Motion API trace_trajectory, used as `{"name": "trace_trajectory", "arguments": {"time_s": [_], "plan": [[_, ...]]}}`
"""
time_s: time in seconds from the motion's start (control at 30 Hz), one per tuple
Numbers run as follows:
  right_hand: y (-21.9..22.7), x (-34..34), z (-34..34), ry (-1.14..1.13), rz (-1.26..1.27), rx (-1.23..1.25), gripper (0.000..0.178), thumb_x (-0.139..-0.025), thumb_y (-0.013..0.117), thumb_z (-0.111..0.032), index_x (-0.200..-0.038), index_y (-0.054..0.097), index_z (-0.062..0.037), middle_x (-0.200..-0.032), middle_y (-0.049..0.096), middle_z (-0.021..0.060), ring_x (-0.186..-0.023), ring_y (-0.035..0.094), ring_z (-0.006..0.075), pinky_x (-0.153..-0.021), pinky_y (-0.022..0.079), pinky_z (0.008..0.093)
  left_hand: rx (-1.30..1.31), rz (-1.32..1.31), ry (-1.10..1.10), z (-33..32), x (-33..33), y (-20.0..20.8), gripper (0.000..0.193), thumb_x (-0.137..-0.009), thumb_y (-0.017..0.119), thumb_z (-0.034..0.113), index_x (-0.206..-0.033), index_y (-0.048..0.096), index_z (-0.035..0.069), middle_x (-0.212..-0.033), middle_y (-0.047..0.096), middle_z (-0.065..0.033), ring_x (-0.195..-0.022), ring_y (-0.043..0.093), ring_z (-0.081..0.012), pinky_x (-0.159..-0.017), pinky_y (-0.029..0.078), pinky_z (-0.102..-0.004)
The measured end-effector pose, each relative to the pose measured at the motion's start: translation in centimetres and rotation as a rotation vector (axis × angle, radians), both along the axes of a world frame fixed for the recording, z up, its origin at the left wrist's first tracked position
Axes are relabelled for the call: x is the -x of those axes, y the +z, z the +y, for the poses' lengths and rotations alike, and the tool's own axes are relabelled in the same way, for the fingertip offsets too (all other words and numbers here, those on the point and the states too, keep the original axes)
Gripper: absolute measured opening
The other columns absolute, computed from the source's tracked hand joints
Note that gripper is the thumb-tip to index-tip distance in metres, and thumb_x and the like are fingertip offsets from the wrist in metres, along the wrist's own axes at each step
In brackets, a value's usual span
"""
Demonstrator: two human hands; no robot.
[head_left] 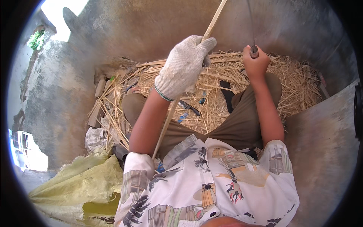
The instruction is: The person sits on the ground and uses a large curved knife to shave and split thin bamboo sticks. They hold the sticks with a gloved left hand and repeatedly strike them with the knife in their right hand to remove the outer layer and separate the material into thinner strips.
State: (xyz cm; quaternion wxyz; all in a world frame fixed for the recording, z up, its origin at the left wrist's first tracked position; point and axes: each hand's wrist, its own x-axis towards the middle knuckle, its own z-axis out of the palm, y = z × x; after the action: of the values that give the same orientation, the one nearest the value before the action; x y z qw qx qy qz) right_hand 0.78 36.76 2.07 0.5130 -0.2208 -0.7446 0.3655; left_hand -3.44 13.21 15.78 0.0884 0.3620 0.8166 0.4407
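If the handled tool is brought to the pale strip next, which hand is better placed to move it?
Likely the right hand: it holds the handled tool, while the gloved left hand is occupied holding the pale strip.

I'm using one left hand, one right hand | I'm wearing one glove, one shirt | I'm holding one strip, one tool | I'm counting one sack, two knees | I'm losing count of loose strips

Gloved left hand and bare right hand held forward, fingers curled, forearms outstretched
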Motion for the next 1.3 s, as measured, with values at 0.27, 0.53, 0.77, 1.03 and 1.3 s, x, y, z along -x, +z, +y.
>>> {"name": "trace_trajectory", "arguments": {"time_s": [0.27, 0.53, 0.77, 1.03, 1.3], "plan": [[-1.8, 1.3, -2.1, 0.093, -0.315, -0.425, 0.021, -0.078, 0.076, -0.017, -0.073, 0.058, -0.0066, -0.062, 0.059, 0.0133, -0.059, 0.062, 0.0352, -0.057, 0.048, 0.0453, -0.232, -0.608, 0.106, -0.7, -0.4, -7.3, 0.04, -0.101, 0.067, 0.042, -0.106, 0.064, 0.003, -0.072, 0.058, 0.0007, -0.052, 0.05, -0.0047, -0.044, 0.044, -0.0232], [-4.0, 2.4, -3.3, 0.263, -0.492, -0.722, 0.017, -0.069, 0.075, -0.014, -0.075, 0.059, -0.0095, -0.069, 0.065, 0.0123, -0.064, 0.067, 0.0364, -0.061, 0.054, 0.0461, -0.036, 0.462, 0.011, -1.9, 3.1, -16.0, 0.031, -0.09, 0.059, 0.006, -0.119, 0.07, 0.005, -0.084, 0.065, -0.0178, -0.08, 0.066, -0.0346, -0.071, 0.055, -0.044], [-3.4, 3.1, -3.1, 0.425, -0.357, -0.713, 0.018, -0.07, 0.076, -0.012, -0.076, 0.06, -0.0069, -0.068, 0.062, 0.0141, -0.061, 0.064, 0.0364, -0.058, 0.052, 0.0437, -0.071, 0.024, 0.018, -2.7, 2.2, -14.9, 0.027, -0.098, 0.055, 0.013, -0.121, 0.068, 0.008, -0.088, 0.066, -0.0152, -0.083, 0.067, -0.0344, -0.07, 0.054, -0.0454], [-3.1, 2.4, -3.3, 0.38, -0.367, -0.633, 0.015, -0.073, 0.076, -0.013, -0.079, 0.063, -0.0068, -0.068, 0.062, 0.0151, -0.063, 0.064, 0.0365, -0.058, 0.052, 0.0418, 0.018, 0.365, 0.038, -2.5, 2.4, -16.0, 0.025, -0.1, 0.056, 0.014, -0.12, 0.068, 0.006, -0.091, 0.067, -0.0158, -0.086, 0.068, -0.0354, -0.072, 0.054, -0.046], [-4.9, 3.2, -4.1, 0.371, -0.423, -0.643, 0.018, -0.069, 0.077, -0.018, -0.078, 0.064, -0.0101, -0.068, 0.065, 0.012, -0.064, 0.067, 0.035, -0.06, 0.053, 0.0448, -0.03, 0.241, 0.028, -2.4, 2.4, -15.9, 0.027, -0.098, 0.055, 0.009, -0.121, 0.069, 0.005, -0.095, 0.067, -0.0182, -0.084, 0.068, -0.0362, -0.073, 0.055, -0.0474]]}}
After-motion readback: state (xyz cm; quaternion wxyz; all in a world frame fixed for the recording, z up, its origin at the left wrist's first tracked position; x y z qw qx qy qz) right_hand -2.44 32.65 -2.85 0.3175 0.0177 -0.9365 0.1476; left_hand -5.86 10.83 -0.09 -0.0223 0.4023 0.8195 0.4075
